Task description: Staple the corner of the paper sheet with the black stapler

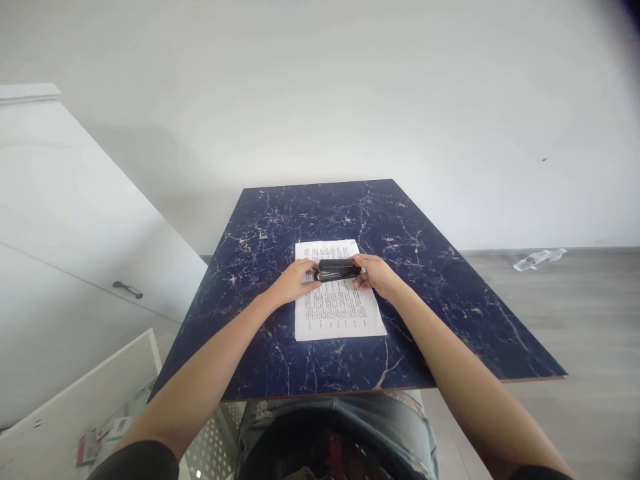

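A black stapler [339, 270] lies crosswise above the printed paper [340, 317], held between my two hands. My left hand [296, 280] grips its left end, with the thumb and fingers closed round it. At the other end, my right hand [375, 273] has its fingers closed on the stapler, near a small orange-red spot. The paper, covered in lines of dark text, rests on the dark blue marble-patterned table [280, 213]. Part of the print is hidden beneath the stapler and my hands.
On the table's left far part sits a tiny grey piece [263, 235]. A white cabinet with a dark handle [128, 289] stands to the left, above an open drawer [125, 353] with small items. A clear plastic bottle [539, 259] lies on the floor at right, by the wall.
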Demonstrator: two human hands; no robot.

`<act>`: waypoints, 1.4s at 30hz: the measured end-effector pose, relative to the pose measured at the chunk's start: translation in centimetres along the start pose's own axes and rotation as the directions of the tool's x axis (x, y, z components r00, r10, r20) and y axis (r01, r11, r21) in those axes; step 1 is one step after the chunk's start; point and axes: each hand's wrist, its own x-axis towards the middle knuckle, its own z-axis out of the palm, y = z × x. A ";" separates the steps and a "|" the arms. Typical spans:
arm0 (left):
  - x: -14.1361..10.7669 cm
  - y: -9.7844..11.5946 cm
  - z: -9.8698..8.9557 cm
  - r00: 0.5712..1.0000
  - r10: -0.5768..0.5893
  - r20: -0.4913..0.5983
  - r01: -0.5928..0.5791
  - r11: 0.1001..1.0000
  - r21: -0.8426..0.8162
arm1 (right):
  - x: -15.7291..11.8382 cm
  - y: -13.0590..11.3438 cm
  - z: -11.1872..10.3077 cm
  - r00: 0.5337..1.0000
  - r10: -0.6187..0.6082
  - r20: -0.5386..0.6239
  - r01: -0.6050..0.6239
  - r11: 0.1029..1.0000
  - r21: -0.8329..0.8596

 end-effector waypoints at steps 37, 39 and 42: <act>0.0 -1.4 -1.2 0.999 0.034 -0.001 -0.032 0.960 0.278 | -0.6 -0.3 1.2 0.533 -0.739 0.413 0.737 0.165 -0.656; 0.0 -1.2 -1.3 0.999 0.000 -0.045 0.013 0.952 0.305 | -0.7 -0.3 0.8 0.529 -0.776 0.344 0.736 0.218 -0.640; -0.1 -0.7 -1.1 0.990 -0.041 -0.133 0.080 0.950 0.303 | -1.1 -0.9 -0.3 0.525 -0.842 0.122 0.683 0.331 -0.651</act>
